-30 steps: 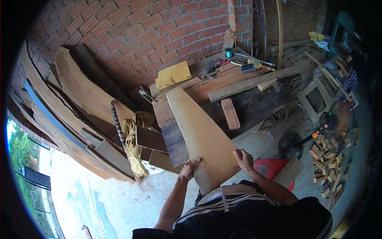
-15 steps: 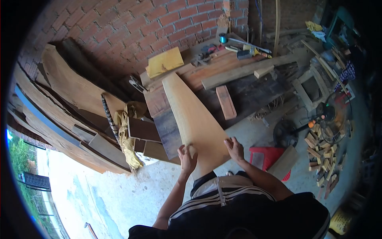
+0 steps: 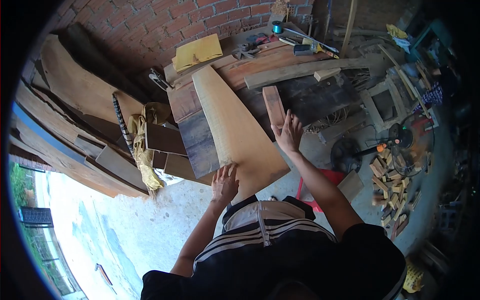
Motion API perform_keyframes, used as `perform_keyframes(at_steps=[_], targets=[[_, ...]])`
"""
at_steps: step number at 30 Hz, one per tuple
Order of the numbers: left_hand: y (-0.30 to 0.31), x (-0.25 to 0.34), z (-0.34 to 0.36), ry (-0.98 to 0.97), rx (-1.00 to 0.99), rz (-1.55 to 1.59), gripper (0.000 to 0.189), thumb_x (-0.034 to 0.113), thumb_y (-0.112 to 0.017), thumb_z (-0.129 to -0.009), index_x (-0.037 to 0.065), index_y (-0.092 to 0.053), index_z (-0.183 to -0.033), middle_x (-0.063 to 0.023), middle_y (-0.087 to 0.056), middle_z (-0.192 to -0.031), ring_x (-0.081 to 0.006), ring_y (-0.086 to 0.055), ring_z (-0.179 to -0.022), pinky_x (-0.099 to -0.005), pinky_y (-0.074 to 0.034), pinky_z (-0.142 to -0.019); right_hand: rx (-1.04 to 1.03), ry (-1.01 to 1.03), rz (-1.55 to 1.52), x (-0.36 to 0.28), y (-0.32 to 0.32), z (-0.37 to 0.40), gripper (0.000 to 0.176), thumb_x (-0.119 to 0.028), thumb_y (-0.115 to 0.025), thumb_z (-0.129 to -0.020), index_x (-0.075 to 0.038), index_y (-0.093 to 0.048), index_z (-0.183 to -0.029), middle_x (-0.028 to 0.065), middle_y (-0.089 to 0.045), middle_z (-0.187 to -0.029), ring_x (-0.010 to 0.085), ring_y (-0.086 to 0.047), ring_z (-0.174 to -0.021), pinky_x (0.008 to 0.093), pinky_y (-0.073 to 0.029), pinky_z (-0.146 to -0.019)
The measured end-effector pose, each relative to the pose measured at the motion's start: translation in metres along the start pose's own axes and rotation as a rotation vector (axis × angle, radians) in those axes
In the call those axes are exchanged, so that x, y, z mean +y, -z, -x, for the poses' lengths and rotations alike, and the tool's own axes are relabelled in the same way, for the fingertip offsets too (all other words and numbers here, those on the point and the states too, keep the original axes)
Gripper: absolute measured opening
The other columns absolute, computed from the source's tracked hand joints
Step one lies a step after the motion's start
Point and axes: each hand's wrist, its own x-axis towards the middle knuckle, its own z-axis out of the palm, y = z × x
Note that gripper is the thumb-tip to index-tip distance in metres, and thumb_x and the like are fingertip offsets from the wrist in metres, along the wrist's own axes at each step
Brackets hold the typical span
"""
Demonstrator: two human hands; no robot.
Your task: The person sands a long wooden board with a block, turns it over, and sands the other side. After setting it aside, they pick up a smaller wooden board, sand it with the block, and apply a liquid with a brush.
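Observation:
A long, pale wooden board [image 3: 235, 120], narrow at its far end and wide near my body, lies over a dark-stained workbench top [image 3: 197, 147]. My left hand [image 3: 225, 185] rests on the board's near left edge, fingers stretched out over it. At the lower end of a reddish rectangular wood block [image 3: 272, 105] is my right hand [image 3: 288, 134], thumb and fingers apart around that end. The block lies flat on the bench to the right of the board.
Behind are a yellow board [image 3: 198, 52], a teal spool [image 3: 277, 26], a brush [image 3: 320, 48] and a grey plank [image 3: 305, 72]. Large slabs [image 3: 82, 82] lean at the left. On the floor at right stand a fan [image 3: 347, 154] and a pile of wood offcuts [image 3: 392, 187].
My right hand has left the pale board's right edge and moved up to the reddish block. My left hand stays by the board's left edge, its fingers now flatter. The view has shifted slightly.

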Motion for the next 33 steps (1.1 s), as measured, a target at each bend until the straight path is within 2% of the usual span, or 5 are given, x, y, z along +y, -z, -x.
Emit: perform_keyframes(at_steps=[8,15,19,30,33], targets=[[0.024,0.000,-0.044,0.085,-0.003,0.205,0.051,0.027,-0.064,-0.089,0.013,-0.050,-0.136,-0.0109,-0.058,-0.121,-0.0308,-0.060,-0.108,-0.0441,-0.050,-0.088,-0.403,0.037,0.041,-0.018,-0.034,-0.077,0.094,-0.031,-0.071,-0.080,-0.011,-0.016,-0.154,0.0259,-0.048,-0.121,0.0404,-0.055,-0.108,0.0493,-0.052,-0.086],[0.007,0.025,-0.090,0.276,0.105,0.711,0.087,0.039,-0.051,-0.098,0.006,0.007,-0.155,-0.0217,-0.067,-0.097,-0.0383,-0.067,-0.084,-0.0488,-0.053,-0.073,-0.363,0.471,-0.188,-0.078,0.027,0.049,0.078,-0.024,-0.066,-0.084,-0.009,-0.030,-0.151,0.0185,-0.048,-0.096,0.0374,-0.053,-0.086,0.0484,-0.046,-0.074],[-0.021,0.017,-0.083,0.549,-0.139,0.452,0.087,0.046,-0.041,-0.099,0.002,0.010,-0.153,-0.0220,-0.071,-0.093,-0.0409,-0.068,-0.074,-0.0511,-0.053,-0.061,-0.515,0.441,-0.171,-0.084,0.014,0.076,0.076,-0.029,-0.066,-0.085,-0.009,-0.031,-0.150,0.0193,-0.045,-0.100,0.0383,-0.052,-0.091,0.0501,-0.046,-0.071],[0.053,-0.103,-0.278,0.526,-0.007,0.383,0.079,0.045,-0.037,-0.098,0.009,0.006,-0.155,-0.0284,-0.068,-0.099,-0.0467,-0.067,-0.084,-0.0545,-0.052,-0.073,-0.504,0.472,-0.131,-0.189,-0.102,-0.111,0.098,-0.027,-0.075,-0.076,-0.005,-0.019,-0.153,0.0209,-0.046,-0.106,0.0386,-0.058,-0.093,0.0462,-0.051,-0.073],[0.069,-0.153,-0.353,0.490,0.074,0.373,0.077,0.048,-0.033,-0.098,0.011,0.003,-0.155,-0.0290,-0.067,-0.106,-0.0473,-0.064,-0.099,-0.0537,-0.048,-0.087,-0.466,0.411,-0.202,-0.224,-0.150,-0.175,0.079,-0.033,-0.064,-0.086,-0.011,-0.023,-0.150,0.0243,-0.047,-0.114,0.0441,-0.058,-0.104,0.0529,-0.052,-0.080]])
